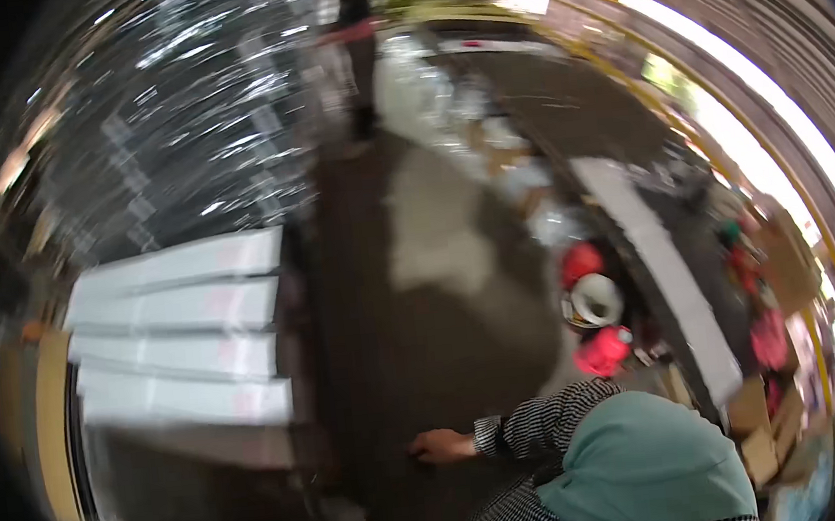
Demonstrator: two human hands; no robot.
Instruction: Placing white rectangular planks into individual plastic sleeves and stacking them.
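Note:
Neither of my hands is in view. Close by at the lower right is a co-worker in a teal head covering (648,459) and a black-and-white checked top. The co-worker's hand (443,446) reaches out to the left, low over the dark floor. Blur hides whether anything is in its fingers. To the left, several long white panels or flat boxes (177,324) lie side by side, with narrow dark gaps between them.
Dark stacks in shiny clear wrap (183,122) fill the upper left. Another person (354,46) stands far down the aisle. On the right, a long dark bench (572,95) bears a white strip (659,267). Beside it are red items (604,351) and a white round object (597,299).

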